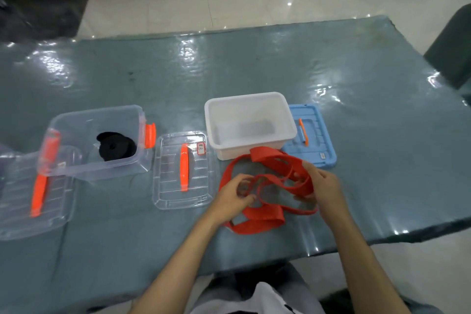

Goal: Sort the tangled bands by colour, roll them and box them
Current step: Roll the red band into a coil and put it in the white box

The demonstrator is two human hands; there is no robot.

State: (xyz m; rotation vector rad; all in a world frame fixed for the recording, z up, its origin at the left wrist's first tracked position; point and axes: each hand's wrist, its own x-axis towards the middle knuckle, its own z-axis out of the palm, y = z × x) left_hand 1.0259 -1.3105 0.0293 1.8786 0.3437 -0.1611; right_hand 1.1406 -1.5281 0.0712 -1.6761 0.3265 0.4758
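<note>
A tangle of red band [265, 214] lies looped on the table in front of the white box [290, 119], which holds nothing. My left hand [235, 195] pinches a strand at the tangle's left side. On the right, my right hand [322, 186] grips several loops. One end of the band rests against the white box's front wall. A rolled black band [116, 146] sits inside the clear box [76, 119] with orange clasps at the left.
A clear lid [165, 186] with an orange handle lies between the two boxes. Another clear lid [20, 211] lies at the far left under the clear box's corner. A blue lid [323, 140] sits right of the white box. The table's near edge runs close below the tangle.
</note>
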